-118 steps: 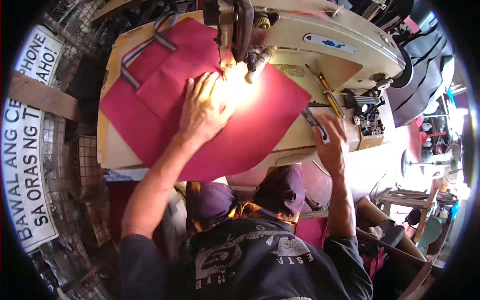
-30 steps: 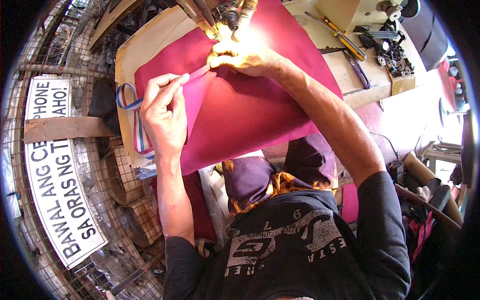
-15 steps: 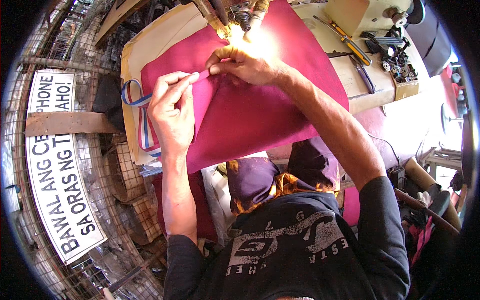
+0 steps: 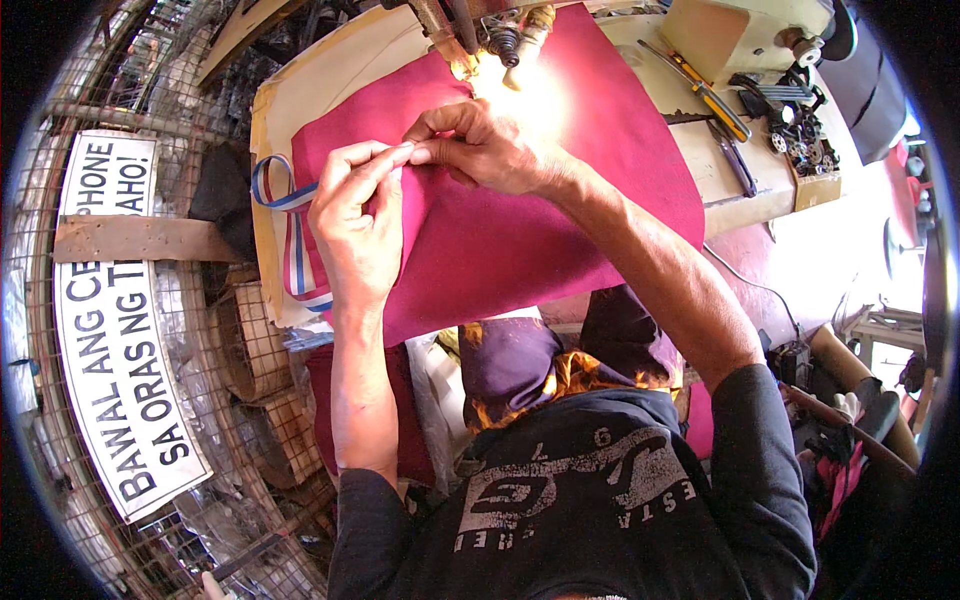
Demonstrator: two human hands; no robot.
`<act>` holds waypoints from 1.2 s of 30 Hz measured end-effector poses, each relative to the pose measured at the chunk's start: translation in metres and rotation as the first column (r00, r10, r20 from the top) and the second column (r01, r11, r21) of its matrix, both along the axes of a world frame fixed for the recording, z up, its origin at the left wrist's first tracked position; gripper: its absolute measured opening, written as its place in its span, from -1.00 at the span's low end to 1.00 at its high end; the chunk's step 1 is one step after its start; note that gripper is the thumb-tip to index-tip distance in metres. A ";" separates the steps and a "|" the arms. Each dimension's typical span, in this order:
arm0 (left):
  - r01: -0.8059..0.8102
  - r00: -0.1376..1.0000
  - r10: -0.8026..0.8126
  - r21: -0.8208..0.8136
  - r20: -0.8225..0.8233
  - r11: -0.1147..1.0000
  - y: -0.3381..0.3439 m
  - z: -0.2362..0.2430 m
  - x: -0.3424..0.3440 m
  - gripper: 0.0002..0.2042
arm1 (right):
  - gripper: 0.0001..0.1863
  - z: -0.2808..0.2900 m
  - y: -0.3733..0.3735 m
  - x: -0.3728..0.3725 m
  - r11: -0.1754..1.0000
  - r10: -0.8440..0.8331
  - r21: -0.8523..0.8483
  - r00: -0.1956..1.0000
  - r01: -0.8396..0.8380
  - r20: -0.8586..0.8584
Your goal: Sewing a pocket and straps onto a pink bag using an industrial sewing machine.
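A large magenta-red cloth [image 4: 520, 240] lies over the sewing table and hangs toward my lap. My left hand [image 4: 355, 225] is closed in a pinch at the cloth's folded edge. Against its fingertips, my right hand [image 4: 490, 150] pinches the same edge, thumb and forefinger together. The fingers cover the exact spot they grip. A blue, white and red striped ribbon [image 4: 297, 265] loops out beside my left hand; whether that hand also holds it, I cannot tell. Just beyond my right hand stands the sewing machine's needle end [image 4: 462, 55], under a bright light.
On the right of the table lie a yellow-black screwdriver [image 4: 712, 98], dark-handled pliers [image 4: 733, 160] and a box of metal parts [image 4: 812, 155]. A beige machine body [image 4: 735, 40] stands behind them. At left are a wire mesh with a white sign [image 4: 135, 400] and a wooden slat [image 4: 145, 240].
My hands have come together, closing the short stretch of cloth between their fingertips. My right hand has drawn back from the needle end. The whole view has shifted slightly.
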State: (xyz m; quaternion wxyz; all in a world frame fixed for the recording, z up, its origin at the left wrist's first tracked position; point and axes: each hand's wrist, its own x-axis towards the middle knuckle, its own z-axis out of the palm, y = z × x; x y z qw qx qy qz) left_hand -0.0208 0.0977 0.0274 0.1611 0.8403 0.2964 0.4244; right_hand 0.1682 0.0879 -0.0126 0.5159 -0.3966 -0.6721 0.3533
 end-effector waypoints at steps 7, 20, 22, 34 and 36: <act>0.069 0.973 0.007 -0.319 0.233 0.945 -0.003 -0.009 -0.007 -0.56 | -0.79 0.020 -0.010 -0.002 0.967 0.030 -0.253 1.000 -0.027 0.007; -0.009 0.980 0.102 -0.475 0.170 0.880 -0.013 -0.002 -0.006 -0.79 | -0.83 0.006 -0.006 -0.003 0.998 -0.016 0.061 1.000 0.016 0.005; -0.015 0.971 0.126 -0.474 0.202 0.880 -0.011 -0.006 -0.003 -0.84 | -0.83 0.008 -0.009 -0.001 1.000 -0.019 0.022 1.000 0.019 -0.006; -0.016 0.998 0.026 -0.148 0.063 0.989 -0.006 0.005 -0.013 -0.92 | -0.81 -0.011 0.009 0.013 0.949 -0.138 0.310 0.953 0.049 0.271; 0.016 0.999 -0.010 -0.120 0.045 0.993 -0.012 0.005 -0.008 -0.94 | -0.78 -0.021 0.009 0.039 0.917 -0.322 0.390 0.741 0.089 0.589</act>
